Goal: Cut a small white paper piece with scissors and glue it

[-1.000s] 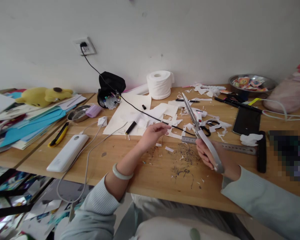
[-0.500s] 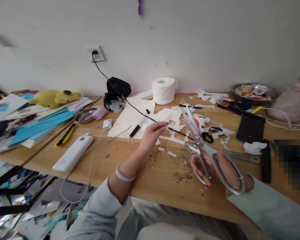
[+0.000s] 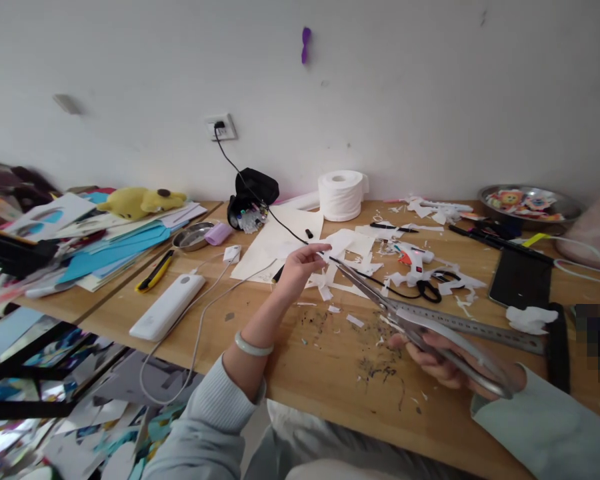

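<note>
Wooden bench [image 3: 290, 347] is a proper mess, white paper scraps [image 3: 353, 257] all over the middle. The big silver scissors [image 3: 410, 320] sit low over the bench's right side, long plain metal blades shut together, tips pointing straight at the left hand [image 3: 300, 263]. Right hand [image 3: 443, 363] has its fingers closed through the loops. Left hand's fingers are pinched together near the blade tips, looks like a thin strip or thread between them, too small to tell. Biggest worry I'd say: those tips are really close to the left fingertips, one careless snip and they get nicked. Also the black cable [image 3: 280, 223] runs just behind the left hand, so it could easily get snagged or cut
</note>
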Motion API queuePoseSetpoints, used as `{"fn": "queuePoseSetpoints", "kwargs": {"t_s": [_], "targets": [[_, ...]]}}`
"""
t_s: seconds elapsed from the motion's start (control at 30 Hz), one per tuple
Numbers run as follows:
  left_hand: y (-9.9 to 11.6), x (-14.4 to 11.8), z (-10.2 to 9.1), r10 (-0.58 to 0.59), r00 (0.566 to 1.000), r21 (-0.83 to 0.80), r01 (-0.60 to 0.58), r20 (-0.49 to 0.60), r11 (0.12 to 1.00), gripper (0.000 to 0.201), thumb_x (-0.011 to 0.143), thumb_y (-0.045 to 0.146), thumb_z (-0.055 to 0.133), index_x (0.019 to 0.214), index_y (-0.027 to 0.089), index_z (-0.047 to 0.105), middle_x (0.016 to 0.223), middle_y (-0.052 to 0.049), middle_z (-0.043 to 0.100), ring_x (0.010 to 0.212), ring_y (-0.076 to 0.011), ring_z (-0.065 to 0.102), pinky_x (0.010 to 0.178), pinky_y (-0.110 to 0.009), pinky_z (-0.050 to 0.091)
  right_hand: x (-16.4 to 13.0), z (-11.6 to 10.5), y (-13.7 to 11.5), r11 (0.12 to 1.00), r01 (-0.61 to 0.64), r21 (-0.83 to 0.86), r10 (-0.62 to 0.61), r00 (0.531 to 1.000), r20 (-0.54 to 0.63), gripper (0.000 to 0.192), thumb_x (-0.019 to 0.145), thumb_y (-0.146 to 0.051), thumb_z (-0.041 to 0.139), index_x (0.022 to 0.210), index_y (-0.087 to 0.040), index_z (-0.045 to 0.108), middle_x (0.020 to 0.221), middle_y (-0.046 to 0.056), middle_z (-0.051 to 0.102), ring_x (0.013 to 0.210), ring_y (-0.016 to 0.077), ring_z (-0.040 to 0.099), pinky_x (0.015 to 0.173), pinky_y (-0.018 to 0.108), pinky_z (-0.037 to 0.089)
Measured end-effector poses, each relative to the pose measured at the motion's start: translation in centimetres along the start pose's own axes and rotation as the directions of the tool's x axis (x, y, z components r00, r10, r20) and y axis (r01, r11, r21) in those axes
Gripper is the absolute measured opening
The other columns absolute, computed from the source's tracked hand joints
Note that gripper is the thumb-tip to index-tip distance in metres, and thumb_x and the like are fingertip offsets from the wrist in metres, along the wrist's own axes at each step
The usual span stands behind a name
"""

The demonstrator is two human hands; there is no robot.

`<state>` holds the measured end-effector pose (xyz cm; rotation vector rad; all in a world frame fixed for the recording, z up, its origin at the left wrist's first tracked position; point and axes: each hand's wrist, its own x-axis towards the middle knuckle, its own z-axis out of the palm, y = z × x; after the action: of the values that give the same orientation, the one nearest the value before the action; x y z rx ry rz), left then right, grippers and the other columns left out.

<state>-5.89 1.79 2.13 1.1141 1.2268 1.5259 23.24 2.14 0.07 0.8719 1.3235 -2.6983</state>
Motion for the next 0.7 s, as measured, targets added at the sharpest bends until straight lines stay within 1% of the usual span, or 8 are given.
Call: {"fn": "queuePoseSetpoints", "kwargs": {"t_s": [0.07, 0.13, 0.2, 0.3, 0.43, 0.5, 0.6, 0.7], "targets": [[0.1, -0.1, 0.0, 0.001, 1.000, 0.012, -0.001, 0.006, 1.000, 0.034, 0.057, 0.015, 0.068, 0.091, 0.015, 0.071, 0.057, 0.003, 0.055, 0.053, -0.0064, 0.042, 0.052, -0.021, 0.035, 0.4, -0.2, -0.1, 0.999, -0.042, 0.001, 0.042, 0.999, -0.015, 0.059, 0.057, -0.057, 0.070, 0.100, -0.019, 0.057, 0.054, -0.010, 0.038, 0.033, -0.0010, 0.020, 0.027, 0.014, 0.013], [0.2, -0.2, 0.0, -0.011, 0.999, 0.026, 0.010, 0.050, 1.000, 0.035, 0.057, 0.014, 0.068, 0.092, 0.015, 0.071, 0.059, 0.002, 0.055, 0.055, -0.0069, 0.043, 0.053, -0.021, 0.035, 0.6, -0.3, -0.2, 0.997, -0.078, -0.002, 0.078, 0.997, -0.016, 0.060, 0.054, -0.057, 0.071, 0.098, -0.019, 0.057, 0.052, -0.011, 0.039, 0.032, -0.0004, 0.021, 0.026, 0.014, 0.013], [0.3, -0.4, 0.1, -0.036, 0.994, 0.049, 0.031, 0.106, 0.998, 0.037, 0.057, 0.014, 0.069, 0.094, 0.015, 0.070, 0.059, 0.002, 0.055, 0.056, -0.0072, 0.044, 0.052, -0.021, 0.035, 0.8, -0.4, -0.3, 0.996, -0.087, 0.001, 0.087, 0.996, -0.027, 0.057, 0.055, -0.056, 0.071, 0.097, -0.019, 0.056, 0.051, -0.011, 0.040, 0.032, -0.0002, 0.022, 0.026, 0.013, 0.015], [0.4, -0.7, 0.1, -0.068, 0.981, 0.096, 0.051, 0.181, 0.994, 0.037, 0.058, 0.015, 0.069, 0.095, 0.015, 0.070, 0.058, 0.002, 0.054, 0.053, -0.0063, 0.041, 0.049, -0.020, 0.032, 0.8, -0.4, -0.4, 0.994, -0.105, 0.009, 0.105, 0.993, -0.052, 0.046, 0.062, -0.050, 0.068, 0.094, -0.019, 0.055, 0.050, -0.011, 0.041, 0.031, 0.0000, 0.022, 0.026, 0.013, 0.017], [0.5, -0.8, 0.2, -0.095, 0.964, 0.119, 0.067, 0.248, 0.991, 0.037, 0.060, 0.015, 0.069, 0.097, 0.015, 0.069, 0.058, 0.003, 0.055, 0.053, -0.0062, 0.042, 0.050, -0.020, 0.032, 0.8, 0.2, -0.7, 0.983, -0.182, -0.003, 0.181, 0.978, -0.106, 0.029, 0.070, -0.039, 0.061, 0.090, -0.019, 0.054, 0.046, -0.011, 0.039, 0.028, 0.0006, 0.022, 0.026, 0.013, 0.017], [0.6, -0.9, 0.4, -0.112, 0.955, 0.097, 0.089, 0.275, 0.991, 0.037, 0.058, 0.013, 0.070, 0.095, 0.016, 0.070, 0.063, 0.001, 0.059, 0.055, -0.0067, 0.046, 0.053, -0.021, 0.036, 0.7, 0.7, -1.1, 0.979, -0.206, 0.003, 0.205, 0.970, -0.133, 0.024, 0.074, -0.037, 0.057, 0.088, -0.018, 0.054, 0.046, -0.011, 0.039, 0.027, 0.0007, 0.023, 0.026, 0.013, 0.017], [0.6, -1.1, 0.6, -0.126, 0.947, 0.044, 0.118, 0.296, 0.992, 0.031, 0.055, 0.012, 0.071, 0.087, 0.015, 0.071, 0.076, -0.002, 0.066, 0.062, -0.0083, 0.053, 0.059, -0.022, 0.041, 0.6, 1.6, -1.6, 0.978, -0.211, -0.002, 0.207, 0.962, -0.179, 0.021, 0.075, -0.036, 0.052, 0.086, -0.017, 0.054, 0.044, -0.011, 0.038, 0.026, 0.0010, 0.023, 0.025, 0.013, 0.018], [0.6, -1.2, 0.6, -0.136, 0.938, 0.034, 0.132, 0.319, 0.991, 0.031, 0.054, 0.012, 0.071, 0.085, 0.015, 0.071, 0.083, -0.004, 0.069, 0.065, -0.0095, 0.055, 0.062, -0.023, 0.043, 0.6, 1.8, -1.8, 0.968, -0.252, -0.010, 0.244, 0.946, -0.211, 0.019, 0.076, -0.034, 0.049, 0.085, -0.018, 0.054, 0.043, -0.011, 0.036, 0.027, 0.0021, 0.024, 0.026, 0.013, 0.020]]}}
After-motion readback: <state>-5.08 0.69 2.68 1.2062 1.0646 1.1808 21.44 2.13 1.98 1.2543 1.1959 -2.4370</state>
